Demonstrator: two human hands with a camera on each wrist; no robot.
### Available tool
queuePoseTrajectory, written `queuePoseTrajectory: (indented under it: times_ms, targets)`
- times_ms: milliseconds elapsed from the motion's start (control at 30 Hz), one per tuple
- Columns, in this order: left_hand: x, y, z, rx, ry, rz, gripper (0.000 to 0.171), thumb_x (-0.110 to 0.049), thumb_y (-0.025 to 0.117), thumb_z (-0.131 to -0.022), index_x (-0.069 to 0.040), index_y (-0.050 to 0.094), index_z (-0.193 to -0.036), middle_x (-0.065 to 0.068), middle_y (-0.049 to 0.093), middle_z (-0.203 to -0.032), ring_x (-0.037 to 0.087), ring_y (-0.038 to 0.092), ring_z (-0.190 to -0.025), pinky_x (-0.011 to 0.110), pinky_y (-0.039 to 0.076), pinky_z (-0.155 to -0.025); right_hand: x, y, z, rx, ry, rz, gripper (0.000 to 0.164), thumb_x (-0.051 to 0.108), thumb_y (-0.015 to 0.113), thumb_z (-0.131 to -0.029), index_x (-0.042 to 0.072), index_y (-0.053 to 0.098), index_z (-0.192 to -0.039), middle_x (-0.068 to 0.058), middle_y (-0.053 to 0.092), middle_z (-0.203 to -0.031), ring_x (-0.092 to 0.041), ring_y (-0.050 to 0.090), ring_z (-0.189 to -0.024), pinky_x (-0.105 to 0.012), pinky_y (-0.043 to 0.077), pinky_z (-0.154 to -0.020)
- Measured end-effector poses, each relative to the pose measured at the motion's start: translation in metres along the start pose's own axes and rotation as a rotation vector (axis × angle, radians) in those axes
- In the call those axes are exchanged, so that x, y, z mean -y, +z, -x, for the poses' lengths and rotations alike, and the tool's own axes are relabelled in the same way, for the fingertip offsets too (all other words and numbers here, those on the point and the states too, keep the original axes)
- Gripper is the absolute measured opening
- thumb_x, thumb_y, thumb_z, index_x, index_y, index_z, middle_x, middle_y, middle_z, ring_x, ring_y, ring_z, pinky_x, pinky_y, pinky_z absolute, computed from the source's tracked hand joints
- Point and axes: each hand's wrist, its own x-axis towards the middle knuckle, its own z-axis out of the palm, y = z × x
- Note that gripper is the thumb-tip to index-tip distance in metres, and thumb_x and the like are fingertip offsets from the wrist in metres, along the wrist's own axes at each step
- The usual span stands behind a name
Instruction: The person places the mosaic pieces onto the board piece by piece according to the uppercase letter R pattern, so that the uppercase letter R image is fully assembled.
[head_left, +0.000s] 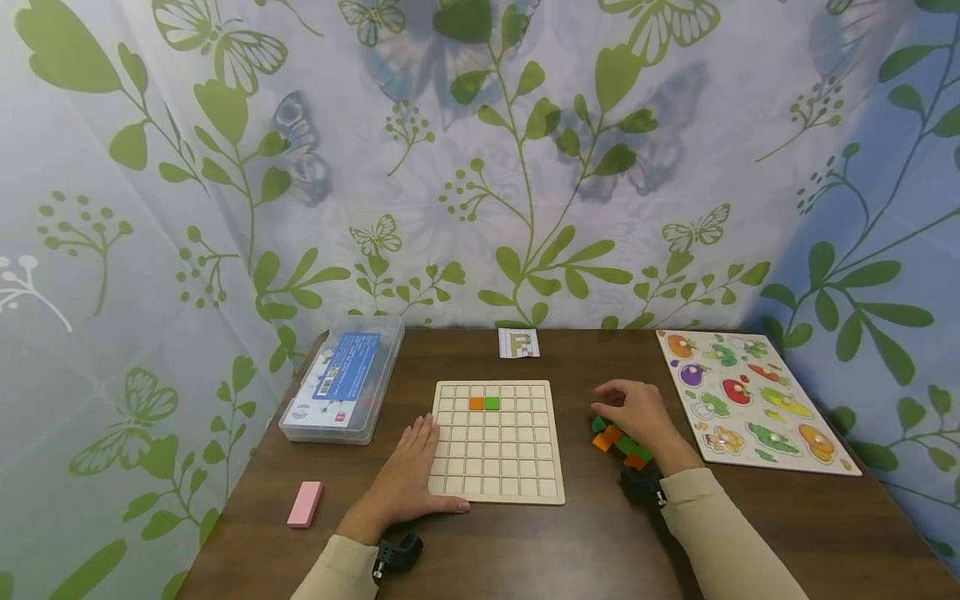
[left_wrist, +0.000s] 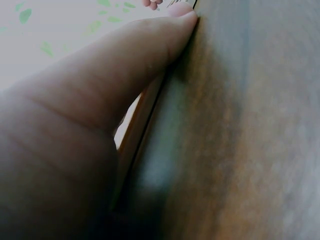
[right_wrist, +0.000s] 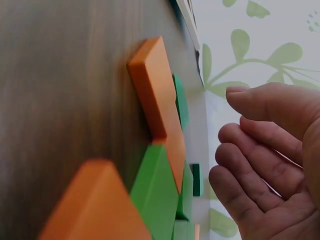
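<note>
A pale wooden grid board [head_left: 498, 442] lies on the table, with an orange square tile [head_left: 476, 403] and a green square tile [head_left: 492, 403] side by side in an upper row. My left hand [head_left: 408, 471] lies flat along the board's left edge, its thumb stretched by the near-left corner. In the left wrist view the thumb [left_wrist: 115, 65] runs straight across. My right hand [head_left: 637, 412] hovers above a small pile of orange and green blocks [head_left: 626, 446]. Its fingers are loosely bent and the thumb stands apart, with nothing between them in the right wrist view.
A small printed pattern card [head_left: 519, 343] lies behind the board. On the left are a clear plastic case [head_left: 345, 383] with a blue label and a pink block [head_left: 305, 504]. A vegetable knob puzzle [head_left: 750, 400] lies at the right. Behind the table hangs a leaf-patterned curtain [head_left: 525, 167].
</note>
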Motion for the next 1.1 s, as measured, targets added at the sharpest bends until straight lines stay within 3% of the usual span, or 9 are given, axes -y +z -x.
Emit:
queuePoseTrajectory:
  times_ms: [533,1100]
  targets:
    - [0.000,-0.001,-0.001,0.006,-0.007,0.003,0.143,-0.090,0.068,-0.072,0.008,0.019,-0.164,0.026,0.012,-0.171,0.039,0.009,-0.158,0.053,0.012,-0.125,-0.009,-0.017,0.009,0.032,0.046,-0.019,0.026,0.022,0.083,-0.095,0.004,0.078,-0.113,-0.009,0.076,-0.105,-0.030,0.072,-0.096,-0.052,0.059,-0.087]
    - [0.001,-0.001,-0.001,0.010,-0.004,-0.002,0.143,-0.091,0.068,-0.072,0.008,0.019,-0.164,0.027,0.012,-0.171,0.040,0.009,-0.158,0.052,0.012,-0.125,-0.020,-0.044,0.026,0.016,0.076,0.009,0.026,0.018,0.082,-0.095,0.001,0.078,-0.113,-0.012,0.076,-0.104,-0.032,0.071,-0.093,-0.050,0.060,-0.082]
